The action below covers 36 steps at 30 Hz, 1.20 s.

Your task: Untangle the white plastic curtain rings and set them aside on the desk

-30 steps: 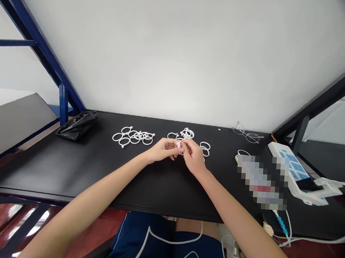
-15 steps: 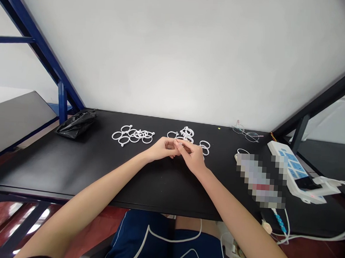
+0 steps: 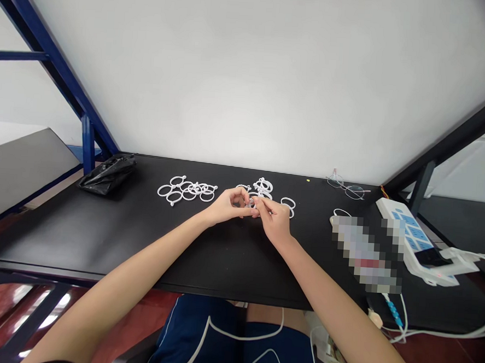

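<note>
Pale wall (image 3: 248, 83): rises behind the whole scene and bounds the far side.
Tabletop (image 3: 221, 268): black and wide; its near edge passes just above the person's lap, and both forearms reach in over it.
Blue beam (image 3: 60, 72): slants down to the far left corner, a side limit there.
Black beam (image 3: 445, 147): slants down to the far right corner.
Power strip (image 3: 415, 235): white with blue sockets, near the right side, white cables trailing from it.
Blurred item (image 3: 365, 257): lies between the power strip and the right forearm, narrowing the sideways room there.
Black bag (image 3: 108, 174): crumpled, at the far left; a stretch of dark surface separates it from the rings.
Left ring cluster (image 3: 196, 187): white, overlapping, well back from the near edge, apart from the left hand.
Left hand (image 3: 227, 205): fingers curled, thumb and forefinger closed on the white piece.
Right hand (image 3: 276, 219): thumb and forefinger pinching the same piece, wrist toward the near edge.
Eyeglasses (image 3: 344, 186): near the far edge, right of the rings.
Middle ring cluster (image 3: 262, 185): just beyond the fingertips.
Right rings (image 3: 288, 207): just beside the right hand.
White piece (image 3: 251, 203): between both hands' fingertips, mostly hidden.
Yellow speck (image 3: 308, 180): by the far edge.
</note>
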Available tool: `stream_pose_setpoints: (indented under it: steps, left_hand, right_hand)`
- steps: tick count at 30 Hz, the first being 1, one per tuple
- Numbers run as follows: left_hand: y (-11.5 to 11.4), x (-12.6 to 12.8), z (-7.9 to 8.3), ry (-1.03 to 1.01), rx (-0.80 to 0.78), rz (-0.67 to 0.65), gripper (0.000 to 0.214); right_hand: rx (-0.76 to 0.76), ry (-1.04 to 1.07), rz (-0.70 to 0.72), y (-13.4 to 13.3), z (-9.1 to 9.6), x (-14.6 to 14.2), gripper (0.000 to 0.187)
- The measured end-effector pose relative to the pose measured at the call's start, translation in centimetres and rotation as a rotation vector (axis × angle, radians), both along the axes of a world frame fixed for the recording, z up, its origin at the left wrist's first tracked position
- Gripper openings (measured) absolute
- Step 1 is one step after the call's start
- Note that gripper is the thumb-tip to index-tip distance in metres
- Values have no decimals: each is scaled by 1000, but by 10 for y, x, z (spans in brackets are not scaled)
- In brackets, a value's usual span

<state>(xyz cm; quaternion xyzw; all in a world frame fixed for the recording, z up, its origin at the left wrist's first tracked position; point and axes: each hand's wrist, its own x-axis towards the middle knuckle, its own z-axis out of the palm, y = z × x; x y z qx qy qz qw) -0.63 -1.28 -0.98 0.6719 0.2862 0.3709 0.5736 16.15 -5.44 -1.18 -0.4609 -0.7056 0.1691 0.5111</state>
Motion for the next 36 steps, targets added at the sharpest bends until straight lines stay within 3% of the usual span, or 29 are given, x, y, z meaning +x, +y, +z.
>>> stream_pose_setpoints:
  steps: [11, 21, 27, 36]
  left_hand:
    - [-3, 4, -3, 31, 85, 38, 39]
    - [0, 4, -4, 69, -48, 38, 41]
    - [0, 4, -4, 48, -102, 7, 39]
    - [1, 3, -6, 50, -144, 12, 40]
  right_hand:
    - [58, 34, -101, -1, 2, -1, 40]
    - [26, -47, -97, 0, 0, 0, 49]
    - [79, -141, -164, 3, -3, 0, 51]
    - [29, -96, -139, 2, -4, -1, 50]
